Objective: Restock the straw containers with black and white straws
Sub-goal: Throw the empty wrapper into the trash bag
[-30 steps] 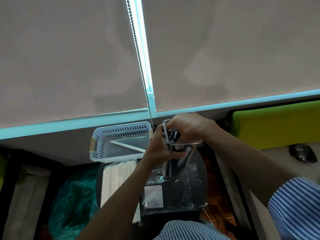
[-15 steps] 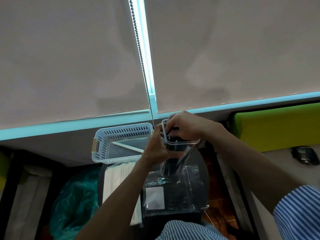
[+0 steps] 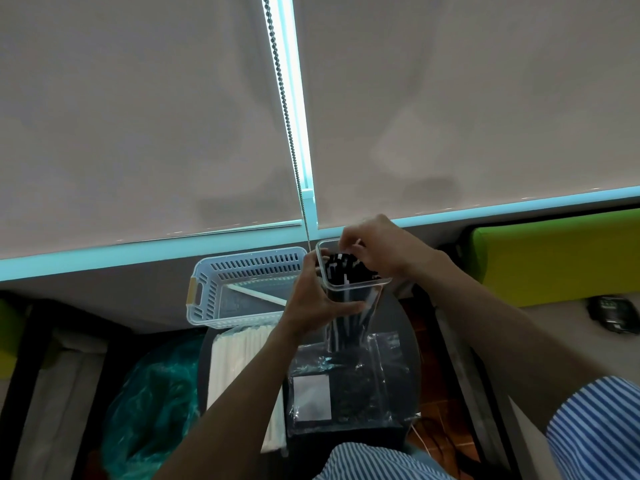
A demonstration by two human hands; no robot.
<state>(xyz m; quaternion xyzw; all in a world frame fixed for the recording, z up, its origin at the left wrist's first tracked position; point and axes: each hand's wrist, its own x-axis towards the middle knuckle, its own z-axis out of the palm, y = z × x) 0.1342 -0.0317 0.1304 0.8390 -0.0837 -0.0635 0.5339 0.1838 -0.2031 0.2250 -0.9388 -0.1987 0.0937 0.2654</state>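
Note:
A tall clear plastic container stands upright on the small dark round table, holding several black straws. My left hand grips the container's side. My right hand is over its mouth, fingers curled on the straw tops. A clear bag of black straws lies in front of the container. A pack of white straws lies to the left. A pale blue slotted basket holds one white straw.
A teal plastic bag sits low at the left. A green cushion and a dark device are at the right. Roller blinds with a bead chain fill the upper view.
My right hand has shifted slightly back over the container's mouth, showing more of the black straw tops. My left hand keeps its grip on the container.

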